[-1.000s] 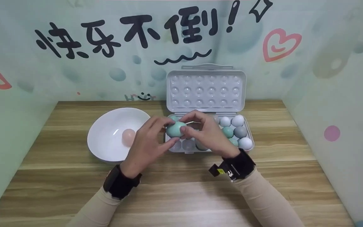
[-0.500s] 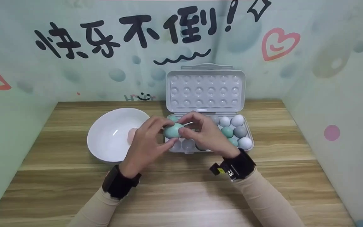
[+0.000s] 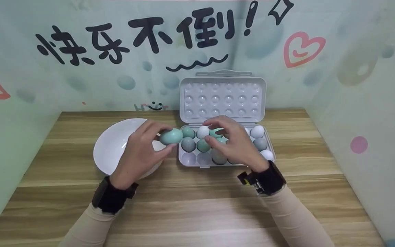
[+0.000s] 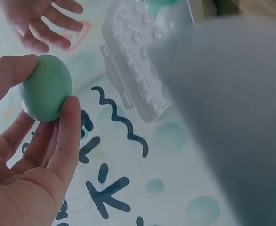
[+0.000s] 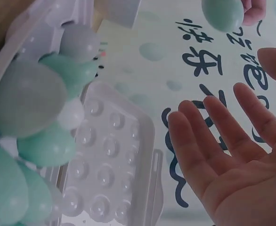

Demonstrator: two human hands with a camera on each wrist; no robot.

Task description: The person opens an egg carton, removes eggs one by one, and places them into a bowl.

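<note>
A turquoise egg [image 3: 171, 137] is pinched between the thumb and fingers of my left hand [image 3: 136, 154], raised just left of the egg carton [image 3: 208, 165]. In the left wrist view the same egg [image 4: 47, 88] shows its whole near side. My right hand [image 3: 235, 145] hovers over the carton holding nothing; in the right wrist view its fingers [image 5: 218, 136] extend loosely. White, grey and turquoise eggs sit in the carton's cups, some hidden under this hand. Two cups at the front left [image 3: 196, 159] hold no egg.
The carton's dimpled lid [image 3: 222, 92] stands open against the printed backdrop [image 3: 122, 82]. A white bowl [image 3: 105, 147] sits left of the carton, partly behind my left hand, which covers much of its inside. The wooden table [image 3: 183, 212] stretches in front.
Both hands were on the turquoise egg. The right hand has let go and moved right, over the carton; the left has carried the egg left toward the bowl, covering the pink egg there.
</note>
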